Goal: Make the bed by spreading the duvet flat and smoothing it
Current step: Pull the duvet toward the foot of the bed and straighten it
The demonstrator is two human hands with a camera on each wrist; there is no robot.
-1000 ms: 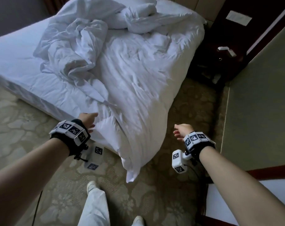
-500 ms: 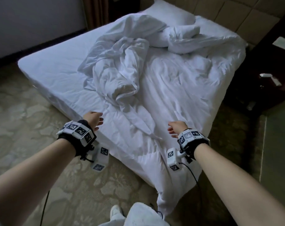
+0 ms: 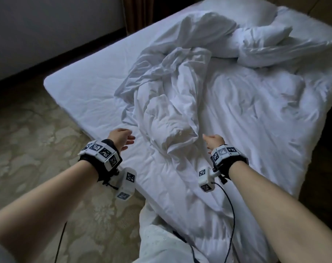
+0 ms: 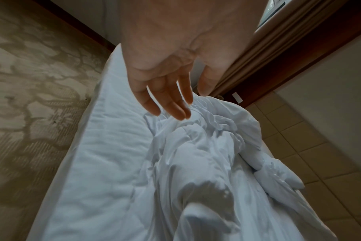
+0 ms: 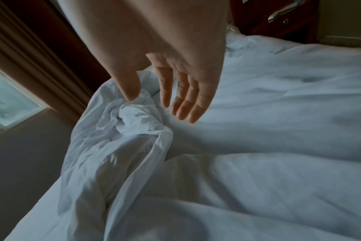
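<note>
A white duvet (image 3: 246, 114) lies rumpled over the right part of the bed (image 3: 81, 95), with a bunched, twisted ridge (image 3: 167, 103) running down its middle. My left hand (image 3: 123, 138) hovers just left of the ridge's near end, fingers straight and holding nothing. My right hand (image 3: 213, 140) hovers just right of that end, also with straight fingers. In the left wrist view the left hand (image 4: 171, 104) hangs above the ridge (image 4: 196, 154). In the right wrist view the right hand (image 5: 175, 104) is above the folds (image 5: 122, 133), clear of them.
A pillow (image 3: 243, 14) lies at the head of the bed. Bare sheet shows on the bed's left side. Patterned carpet (image 3: 28, 139) runs along the left. A dark nightstand (image 5: 278, 18) stands at the far right. A wrist cable (image 3: 231, 215) trails over the duvet's near corner.
I have stepped left along the foot of the bed and nearer. Both hands have moved in over the duvet, now flanking the near end of the bunched ridge.
</note>
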